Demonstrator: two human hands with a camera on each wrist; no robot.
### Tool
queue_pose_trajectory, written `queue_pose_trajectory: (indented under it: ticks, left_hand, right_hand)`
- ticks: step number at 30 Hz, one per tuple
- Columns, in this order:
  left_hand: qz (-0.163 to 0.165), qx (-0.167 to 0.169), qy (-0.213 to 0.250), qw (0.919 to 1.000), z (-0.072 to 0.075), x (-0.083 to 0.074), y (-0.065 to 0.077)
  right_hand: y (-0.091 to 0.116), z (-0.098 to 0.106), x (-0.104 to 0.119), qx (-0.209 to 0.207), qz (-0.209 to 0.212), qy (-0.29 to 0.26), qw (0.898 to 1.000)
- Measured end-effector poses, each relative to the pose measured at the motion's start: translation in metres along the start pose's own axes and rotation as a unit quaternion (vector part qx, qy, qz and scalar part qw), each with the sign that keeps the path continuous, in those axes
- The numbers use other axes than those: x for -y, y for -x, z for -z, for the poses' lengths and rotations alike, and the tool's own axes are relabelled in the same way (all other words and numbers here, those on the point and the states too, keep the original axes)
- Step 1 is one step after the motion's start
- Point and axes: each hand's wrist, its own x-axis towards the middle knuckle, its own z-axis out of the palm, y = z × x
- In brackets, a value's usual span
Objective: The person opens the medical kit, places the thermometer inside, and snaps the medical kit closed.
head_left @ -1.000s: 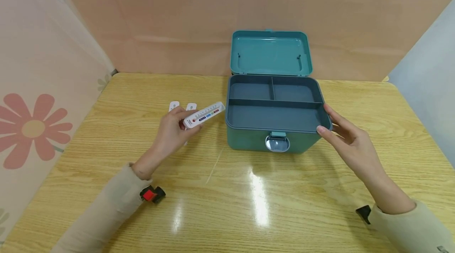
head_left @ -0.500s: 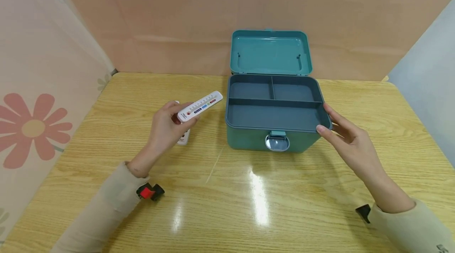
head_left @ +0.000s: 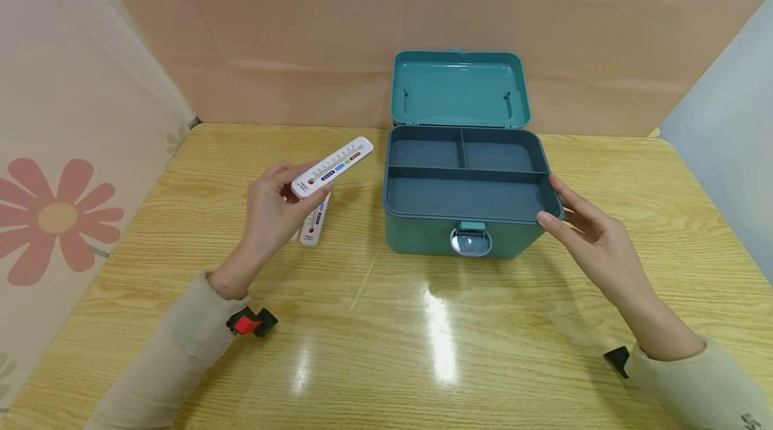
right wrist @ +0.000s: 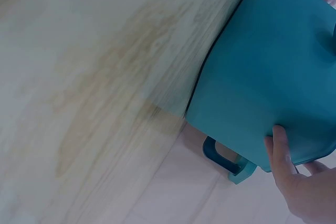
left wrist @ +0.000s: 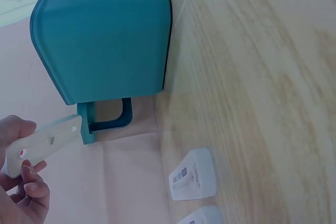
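My left hand [head_left: 268, 205] pinches a white strip thermometer [head_left: 332, 167] with a printed scale and a red dot, raised left of a teal storage box [head_left: 417, 235]. Below it, another thermometer [head_left: 315, 225] lies on the table, partly hidden by the hand. The left wrist view shows two lying there, a nearer thermometer [left wrist: 194, 174] and one beside it [left wrist: 203, 216]. My right hand [head_left: 604, 252] grips the box's front right corner, thumb at the rim and fingers along the outer wall. A grey divided tray [head_left: 468, 195] fills the top; its three compartments hold nothing.
The box's teal lid [head_left: 459, 88] stands open, tipped back toward the peach backdrop [head_left: 290, 34]. A clear latch [head_left: 471, 243] hangs on the box front. The wooden table [head_left: 386, 349] reaches the backdrop behind, with a flowered sheet [head_left: 57, 115] at the left.
My left hand has drawn back left and raised the thermometer farther from the table, uncovering more of the thermometer lying below. The right hand and the box have stayed in place.
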Motion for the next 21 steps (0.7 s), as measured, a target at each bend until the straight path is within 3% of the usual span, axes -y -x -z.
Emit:
queue_pose_trajectory:
  ticks: [21]
  left_hand:
    - [-0.021,-0.024,0.022,0.9992,0.0050,-0.0073,-0.0014]
  right_hand:
    - [0.0003,0.0001,-0.0014,-0.003,0.005,0.001,1.000]
